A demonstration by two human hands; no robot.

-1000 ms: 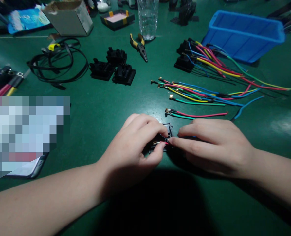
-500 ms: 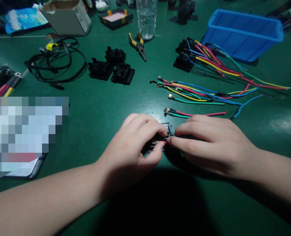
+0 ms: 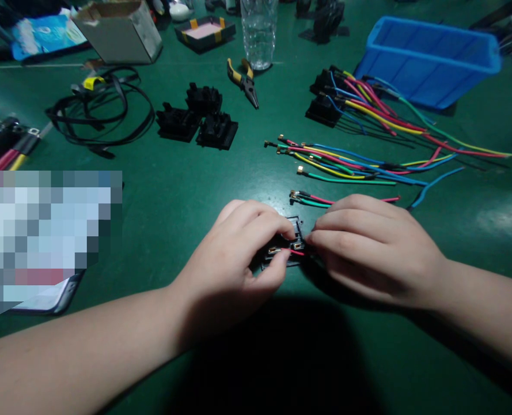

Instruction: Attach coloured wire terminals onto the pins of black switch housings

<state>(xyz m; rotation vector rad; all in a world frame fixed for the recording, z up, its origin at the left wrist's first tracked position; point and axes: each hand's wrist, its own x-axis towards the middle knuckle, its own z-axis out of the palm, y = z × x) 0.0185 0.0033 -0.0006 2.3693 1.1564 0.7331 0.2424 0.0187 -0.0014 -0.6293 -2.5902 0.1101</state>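
Toward the near edge of the table (image 3: pixel 173 184), our left hand (image 3: pixel 242 248) pinches a black housing (image 3: pixel 298 229); our right hand (image 3: pixel 372 248) bunches beside it (whether holding anything, we cannot tell).

Black plastic housing (image 3: pixel 298 226), partly hidden, lies just below and right of the frame's centre, its interior exposed. Two small metal terminals (image 3: pixel 275 250) show within its outline; a thin red wire (image 3: pixel 298 252) crosses its lower part.

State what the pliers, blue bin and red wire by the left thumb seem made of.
Pliers: probably steel, the nose dark and dull; yellow-and-black grips, perhaps plastic.
Blue bin: likely moulded plastic; even colour, soft sheen.
Red wire: bright-coloured, probably plastic-coated; gloss unclear.
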